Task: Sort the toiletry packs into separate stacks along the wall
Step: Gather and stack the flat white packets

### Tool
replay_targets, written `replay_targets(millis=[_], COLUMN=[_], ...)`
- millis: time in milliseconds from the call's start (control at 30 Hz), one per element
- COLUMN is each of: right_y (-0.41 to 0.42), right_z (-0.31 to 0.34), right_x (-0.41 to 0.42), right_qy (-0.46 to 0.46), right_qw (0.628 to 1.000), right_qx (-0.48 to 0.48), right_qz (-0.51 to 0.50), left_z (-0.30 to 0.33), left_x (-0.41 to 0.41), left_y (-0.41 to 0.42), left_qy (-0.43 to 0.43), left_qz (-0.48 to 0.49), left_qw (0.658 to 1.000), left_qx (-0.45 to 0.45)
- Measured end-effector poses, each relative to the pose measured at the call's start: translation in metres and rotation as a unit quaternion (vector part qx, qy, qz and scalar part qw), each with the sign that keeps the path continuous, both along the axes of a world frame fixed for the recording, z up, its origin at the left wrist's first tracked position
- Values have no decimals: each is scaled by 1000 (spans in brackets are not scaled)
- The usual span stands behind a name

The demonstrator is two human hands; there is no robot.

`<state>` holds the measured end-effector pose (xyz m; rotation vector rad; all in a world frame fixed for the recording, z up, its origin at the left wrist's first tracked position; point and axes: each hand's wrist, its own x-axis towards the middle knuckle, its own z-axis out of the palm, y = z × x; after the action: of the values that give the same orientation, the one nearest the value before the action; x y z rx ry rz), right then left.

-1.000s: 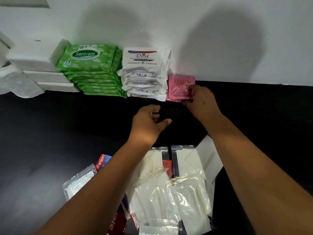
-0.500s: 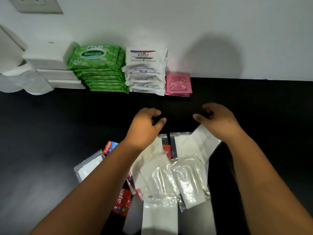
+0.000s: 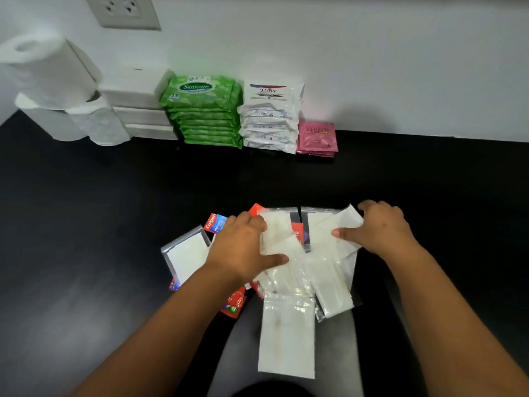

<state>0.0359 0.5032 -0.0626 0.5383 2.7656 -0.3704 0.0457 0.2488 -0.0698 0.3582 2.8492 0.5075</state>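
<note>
Along the wall stand a green Sanicare wipes stack [image 3: 206,110], a white Dove pack stack [image 3: 270,118] and a low pile of pink Keratin sachets [image 3: 316,137]. Nearer me lies a loose heap of clear-and-white pouches [image 3: 289,325] mixed with red Colgate sachets [image 3: 214,223]. My left hand [image 3: 243,250] lies on the heap's left side, fingers and thumb curled round a white pouch [image 3: 276,229]. My right hand [image 3: 380,227] pinches the heap's top right pouch [image 3: 326,224] between thumb and fingers.
The black counter [image 3: 86,224] runs to the white wall. White boxes [image 3: 137,110] and toilet rolls [image 3: 48,70] sit left of the green stack, and a wall socket [image 3: 123,10] is above them.
My right hand left the pink sachets by the wall and came back to the heap. Both hands dropped onto the white pouches and took hold of them.
</note>
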Motion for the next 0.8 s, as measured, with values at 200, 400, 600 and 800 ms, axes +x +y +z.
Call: replay_targets(millis=[200, 400, 600, 800], right_y=[-11, -23, -46, -77], right_z=[2, 22, 35, 34], right_x=[10, 13, 10, 5], right_qy=[87, 148, 180, 227], right_qw=[992, 972, 932, 836], right_qx=[-87, -180, -313, -487], right_qz=[-37, -6, -42, -116], left_z=[0, -7, -2, 8], left_x=[18, 24, 19, 3], left_y=[-4, -12, -20, -63], left_qy=[14, 26, -19, -140], left_qz=[2, 22, 44, 70], left_qw=[999, 999, 990, 925], left_qx=[51, 41, 134, 348])
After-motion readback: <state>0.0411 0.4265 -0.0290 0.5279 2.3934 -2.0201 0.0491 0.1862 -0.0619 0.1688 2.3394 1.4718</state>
